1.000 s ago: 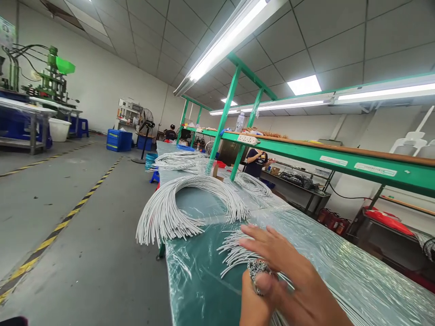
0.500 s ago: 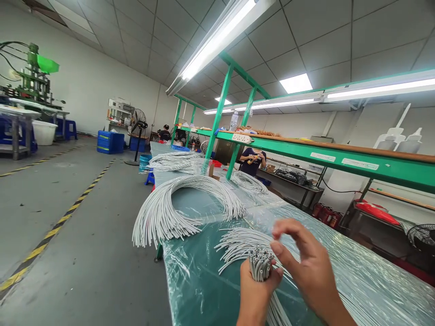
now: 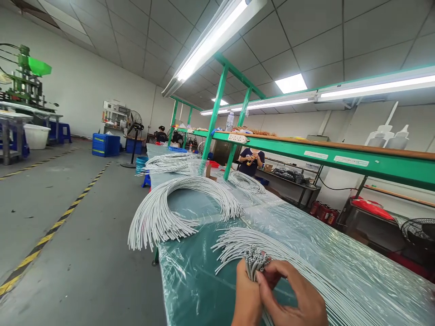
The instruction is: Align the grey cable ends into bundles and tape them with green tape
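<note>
My left hand (image 3: 248, 287) is wrapped round a bundle of thin grey-white tubes (image 3: 254, 260), whose small round hollow ends point up towards me. At the right side of those ends, my right hand (image 3: 294, 294) pinches with thumb and fingers. Just behind both hands, a long loose bunch of similar white tubes (image 3: 243, 240) lies on the table, its ends fanned to the left. Farther back rests a large looped coil of white tubes (image 3: 156, 213), with ends spreading towards the table's left edge.
Clear plastic film covers the green table (image 3: 190, 290). More tube coils lie farther off, one at the left (image 3: 170, 162) and one by the shelf post (image 3: 247, 182). A green shelf frame (image 3: 288, 154) spans the table's far side. Beyond it, a person (image 3: 250, 162) handles something yellow.
My right hand has come down and left, from open fingers beside the bundle to a pinch at its ends. The left hand keeps its grip. The view has shifted slightly.
</note>
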Motion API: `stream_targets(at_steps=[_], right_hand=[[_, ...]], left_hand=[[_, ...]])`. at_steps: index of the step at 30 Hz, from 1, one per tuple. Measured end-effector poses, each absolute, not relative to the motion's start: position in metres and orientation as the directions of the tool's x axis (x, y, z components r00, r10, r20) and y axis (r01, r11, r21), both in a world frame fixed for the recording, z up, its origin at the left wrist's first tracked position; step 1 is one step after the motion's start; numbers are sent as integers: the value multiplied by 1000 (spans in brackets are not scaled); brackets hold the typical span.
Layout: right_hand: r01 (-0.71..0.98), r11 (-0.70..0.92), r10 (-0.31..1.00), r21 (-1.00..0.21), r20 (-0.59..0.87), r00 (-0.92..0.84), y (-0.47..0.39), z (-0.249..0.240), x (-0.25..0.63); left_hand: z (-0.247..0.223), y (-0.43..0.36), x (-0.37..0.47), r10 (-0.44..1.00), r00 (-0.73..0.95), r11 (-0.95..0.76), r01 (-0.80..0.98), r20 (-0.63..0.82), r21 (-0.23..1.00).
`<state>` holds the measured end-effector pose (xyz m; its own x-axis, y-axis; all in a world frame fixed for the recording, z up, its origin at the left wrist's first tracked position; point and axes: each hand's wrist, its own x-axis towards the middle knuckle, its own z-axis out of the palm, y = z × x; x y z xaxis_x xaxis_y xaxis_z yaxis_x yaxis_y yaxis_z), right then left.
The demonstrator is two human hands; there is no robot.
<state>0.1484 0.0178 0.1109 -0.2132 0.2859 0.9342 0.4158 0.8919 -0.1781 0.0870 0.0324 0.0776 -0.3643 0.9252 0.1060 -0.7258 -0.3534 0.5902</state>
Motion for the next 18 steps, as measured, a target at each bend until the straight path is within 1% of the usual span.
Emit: stream_targets(at_steps=[3, 6, 10, 13, 16, 18], right_hand=[[393, 886, 340, -246, 921, -189, 18, 111, 150], [412, 869, 370, -274, 912, -176, 19, 111, 151], [484, 837, 371, -257, 916, -156, 17, 108, 148], [518, 817, 373, -253, 917, -140, 16, 109, 144], [570, 782, 397, -253, 907, -143, 16, 113, 142], [610, 760, 391, -225, 908, -153, 18, 116, 143]], left_hand=[[77, 35, 86, 938, -320, -337, -764, 130, 551], [78, 35, 83, 958, -246, -288, -787, 151, 545], [81, 32, 81, 952, -264, -305, -768, 156, 563], [83, 29, 83, 943, -312, -325, -777, 119, 539], [88, 26, 84, 950, -283, -310, -797, 133, 519], [92, 25, 84, 955, -260, -294, -790, 141, 537]])
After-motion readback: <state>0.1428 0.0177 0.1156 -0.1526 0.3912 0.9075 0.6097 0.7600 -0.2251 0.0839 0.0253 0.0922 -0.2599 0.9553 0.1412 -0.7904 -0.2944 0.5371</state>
